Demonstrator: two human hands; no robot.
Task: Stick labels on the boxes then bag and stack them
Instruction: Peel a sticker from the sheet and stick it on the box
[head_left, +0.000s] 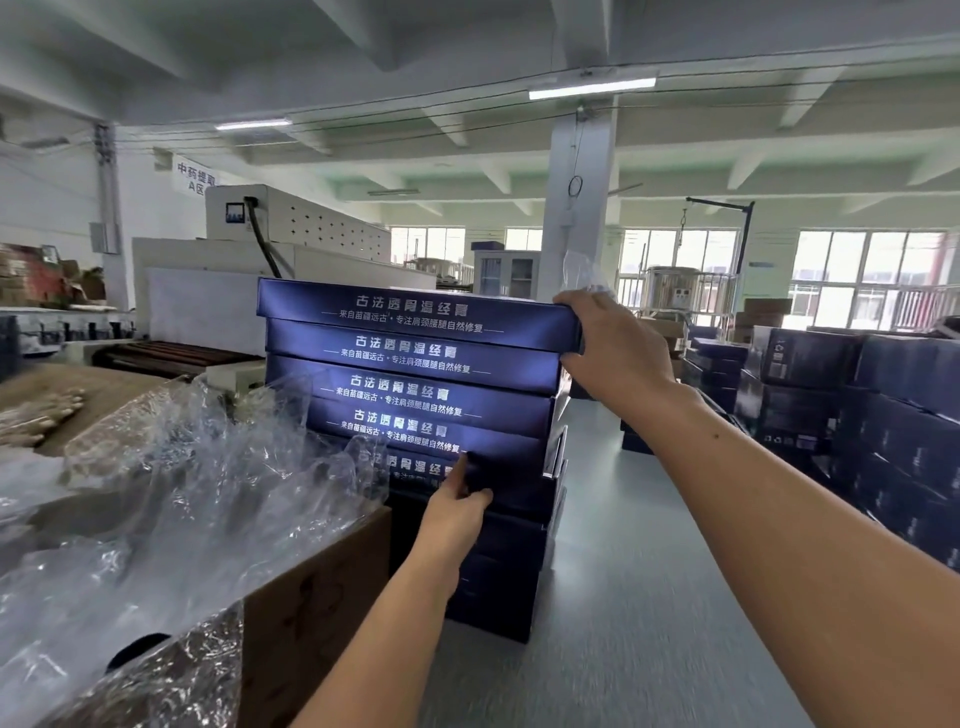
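The stack of dark blue boxes (415, 395) is standing tall, its top box (415, 312) lying slightly askew. The right hand (613, 343) is clutching that top box's right end, fingers curled over the edge. Lower on the stack's front, the left hand (460, 501) is pressing with straightened fingers. Left of the stack, a cardboard carton (311, 597) is holding crumpled clear bags (182, 493).

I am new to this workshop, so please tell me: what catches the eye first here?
A tall stack of dark blue boxes stands in the centre; the right hand grips the top box at its right end. Crumpled clear plastic bags fill an open carton at left.
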